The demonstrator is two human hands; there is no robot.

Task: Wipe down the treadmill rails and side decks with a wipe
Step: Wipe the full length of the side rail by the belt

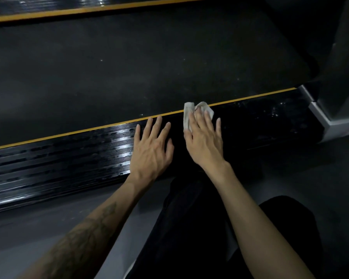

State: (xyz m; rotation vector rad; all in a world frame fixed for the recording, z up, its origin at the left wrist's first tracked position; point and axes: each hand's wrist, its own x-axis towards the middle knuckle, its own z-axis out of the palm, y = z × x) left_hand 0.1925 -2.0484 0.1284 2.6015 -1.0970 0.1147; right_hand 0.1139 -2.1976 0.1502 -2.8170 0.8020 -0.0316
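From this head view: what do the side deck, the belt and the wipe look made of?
Side deck: glossy black, ribbed lengthwise, sharp highlights; likely moulded plastic or coated metal, possibly wet.
Belt: matte dark, fine grainy texture, no glare; looks rubberised.
Wipe: white, soft, crumpled under the right hand; paper or nonwoven cloth, cannot tell which.

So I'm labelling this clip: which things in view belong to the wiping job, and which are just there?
Job:
white wipe, pressed flat under right hand
near side deck
left hand, flat on that deck
far side deck

Just there:
treadmill belt
grey floor
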